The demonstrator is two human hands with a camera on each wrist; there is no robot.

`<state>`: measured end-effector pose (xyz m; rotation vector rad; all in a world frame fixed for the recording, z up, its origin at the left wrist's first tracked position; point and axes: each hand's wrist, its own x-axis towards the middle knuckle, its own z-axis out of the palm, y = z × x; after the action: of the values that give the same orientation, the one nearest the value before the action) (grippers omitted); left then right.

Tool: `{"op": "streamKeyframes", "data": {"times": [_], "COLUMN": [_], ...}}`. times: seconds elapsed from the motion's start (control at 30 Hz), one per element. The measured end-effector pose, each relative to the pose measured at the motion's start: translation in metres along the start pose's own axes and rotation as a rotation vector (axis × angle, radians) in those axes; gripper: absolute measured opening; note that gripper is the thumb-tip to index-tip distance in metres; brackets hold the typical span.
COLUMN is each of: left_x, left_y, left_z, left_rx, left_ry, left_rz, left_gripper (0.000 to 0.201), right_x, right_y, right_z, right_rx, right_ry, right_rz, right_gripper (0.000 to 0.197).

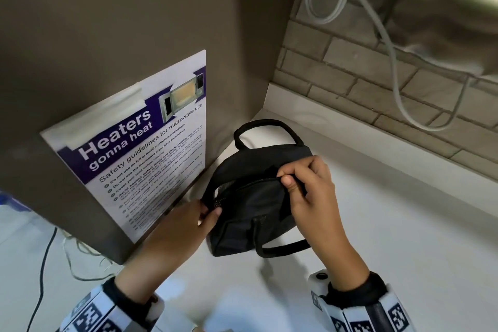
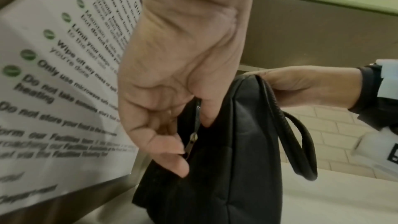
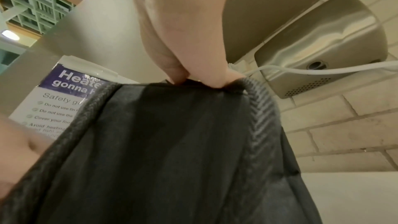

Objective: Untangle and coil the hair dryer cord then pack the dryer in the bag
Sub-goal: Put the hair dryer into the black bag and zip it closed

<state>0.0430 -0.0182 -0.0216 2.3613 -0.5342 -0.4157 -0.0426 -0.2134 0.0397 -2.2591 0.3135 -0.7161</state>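
A black fabric bag with two loop handles stands on the white counter. My left hand pinches the metal zipper pull at the bag's left end, seen close up in the left wrist view. My right hand pinches the top edge of the bag at the right end of the zip; in the right wrist view its fingertips press on the dark fabric. A small gap near the left end shows pale lining. No hair dryer or cord is visible.
A microwave safety poster hangs on the brown panel just left of the bag. A white cable loops down the brick wall from a steel appliance at the top right. A thin black wire runs at the far left.
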Motion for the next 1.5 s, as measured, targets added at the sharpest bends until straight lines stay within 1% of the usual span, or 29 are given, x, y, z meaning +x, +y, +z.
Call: {"op": "streamKeyframes", "data": {"times": [0.07,0.17,0.27,0.37,0.43,0.5,0.57,0.67,0.8,0.87,0.97,1.07,1.17,1.23,1.3,1.4,1.5], "left_x": [0.003,0.008,0.010,0.009,0.009,0.009,0.007,0.001,-0.004,-0.005,-0.006,-0.007,-0.005,-0.003,0.000,0.001,0.000], "left_y": [-0.002,-0.007,-0.012,-0.012,-0.010,-0.005,0.003,0.021,0.040,0.045,0.045,0.041,0.032,0.029,0.027,0.027,0.027], "left_z": [0.002,0.001,0.000,-0.002,-0.008,-0.017,-0.026,-0.038,-0.044,-0.040,-0.034,-0.033,-0.036,-0.039,-0.036,-0.026,-0.021], "left_rx": [-0.034,-0.281,-0.460,-0.482,-0.448,-0.439,-0.435,-0.444,-0.524,-0.509,-0.509,-0.547,-0.497,-0.493,-0.406,-0.260,-0.223], "left_ry": [-0.047,-0.098,-0.222,-0.293,-0.297,-0.272,-0.243,-0.221,-0.153,-0.119,-0.094,-0.084,-0.023,0.003,0.049,0.150,0.203], "left_rz": [-0.011,-0.108,-0.178,-0.182,-0.151,-0.114,-0.075,-0.008,0.066,0.093,0.124,0.206,0.371,0.417,0.452,0.486,0.473], "left_gripper": [0.028,0.015,0.019,0.015,0.016,0.023,0.025,0.024,0.029,0.025,0.021,0.021,0.026,0.023,0.026,0.028,0.027], "right_x": [-0.002,-0.003,-0.004,-0.007,-0.009,-0.012,-0.015,-0.017,-0.015,-0.014,-0.014,-0.015,-0.013,-0.011,-0.011,-0.018,-0.019], "right_y": [0.000,0.001,-0.003,-0.008,-0.011,-0.014,-0.017,-0.018,-0.023,-0.028,-0.032,-0.032,-0.031,-0.032,-0.033,-0.035,-0.032], "right_z": [0.000,-0.001,-0.002,-0.002,-0.001,0.002,0.009,0.019,0.025,0.026,0.029,0.032,0.032,0.032,0.034,0.038,0.036], "right_rx": [0.005,0.017,0.011,-0.021,-0.067,-0.144,-0.215,-0.198,-0.274,-0.330,-0.405,-0.371,-0.166,-0.044,0.010,-0.052,-0.125], "right_ry": [-0.022,-0.053,-0.076,-0.088,-0.100,-0.131,-0.182,-0.241,-0.220,-0.222,-0.186,-0.191,-0.191,-0.161,-0.153,-0.141,-0.082], "right_rz": [-0.014,-0.006,0.023,0.044,0.022,-0.047,-0.157,-0.268,-0.369,-0.400,-0.436,-0.412,-0.284,-0.219,-0.194,-0.222,-0.250], "right_gripper": [0.021,0.018,0.023,0.022,0.019,0.010,0.016,0.021,0.024,0.029,0.020,0.010,0.008,0.006,0.004,0.005,0.006]}}
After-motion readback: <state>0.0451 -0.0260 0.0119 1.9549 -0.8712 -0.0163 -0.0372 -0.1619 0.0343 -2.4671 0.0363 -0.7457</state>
